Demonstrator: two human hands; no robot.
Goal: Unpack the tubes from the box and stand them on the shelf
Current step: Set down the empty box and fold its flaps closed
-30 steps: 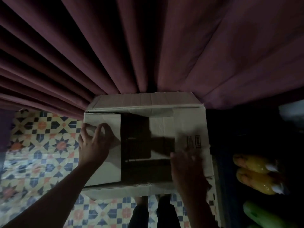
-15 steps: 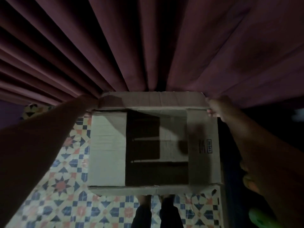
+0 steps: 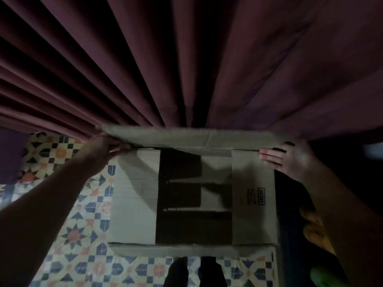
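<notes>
A tiled floor (image 3: 68, 235) with a star and square pattern in blue, orange and cream fills the lower left, dimly lit. A dark maroon curtain (image 3: 186, 59) hangs in deep folds across the whole upper part of the view and comes down to the floor behind everything.

The left hand (image 3: 103, 149) reaches in over the tiles and touches the left end of the far flap (image 3: 186, 137) of the cardboard box (image 3: 132, 204). Its fingers are in shadow, so I cannot tell whether they grasp the flap or only press on it.

The box sits on the floor in the centre, its far side against the curtain. Its side flaps lie flat and a dark opening shows between them. Pale cardboard pieces show inside; no tubes can be made out.

Dark trouser legs (image 3: 209, 272) show just below the box.

The right hand (image 3: 294, 160) rests at the far right corner, its fingers (image 3: 269, 157) straight on the right flap. That flap bears a small printed label (image 3: 261, 196).

Beyond the right forearm, in the dark, lie a yellow thing (image 3: 313, 233) and a green thing (image 3: 323, 276), both partly hidden.
</notes>
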